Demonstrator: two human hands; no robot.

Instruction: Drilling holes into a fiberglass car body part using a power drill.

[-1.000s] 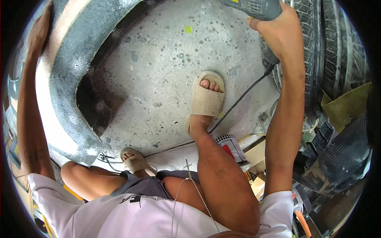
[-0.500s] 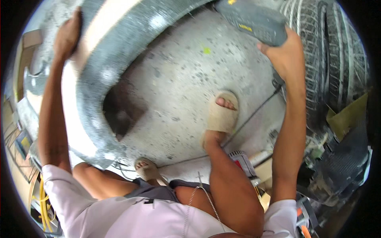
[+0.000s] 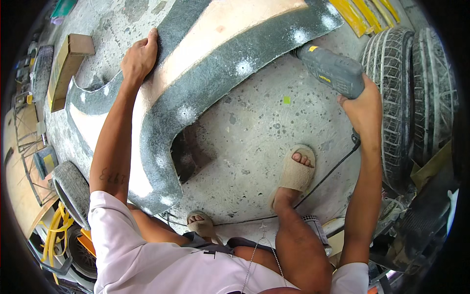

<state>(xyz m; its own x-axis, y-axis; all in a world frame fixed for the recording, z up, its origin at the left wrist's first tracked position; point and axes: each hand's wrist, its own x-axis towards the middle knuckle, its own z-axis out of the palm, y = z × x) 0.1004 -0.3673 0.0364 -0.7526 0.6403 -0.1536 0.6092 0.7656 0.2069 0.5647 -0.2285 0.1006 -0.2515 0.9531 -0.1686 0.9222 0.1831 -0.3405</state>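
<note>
A large curved body panel (image 3: 210,103), like a car fender, spans the upper left and middle. Its border is rough dark grey with white powdery patches, and its middle is pale beige and white. My left hand (image 3: 140,57) is closed on the panel's far edge, thumb on top and fingers mostly hidden. My right hand (image 3: 364,110) grips a dark grey corded power drill (image 3: 333,71) with yellow marks. The drill's nose points left and meets the panel's near edge at the upper right; its tip is hidden there. A black cord (image 3: 323,183) trails from it across the floor.
Worn tyres (image 3: 389,98) stand close to my right forearm. Yellow strips (image 3: 357,17) lie beyond the panel's right end. A cardboard box (image 3: 71,68) and another tyre (image 3: 71,191) are at the left. My slippered foot (image 3: 296,169) rests on the speckled concrete floor (image 3: 245,142).
The view has shifted, so the panel, drill and both hands appear lower and further right. More of the panel's far end shows. Both hands keep their holds.
</note>
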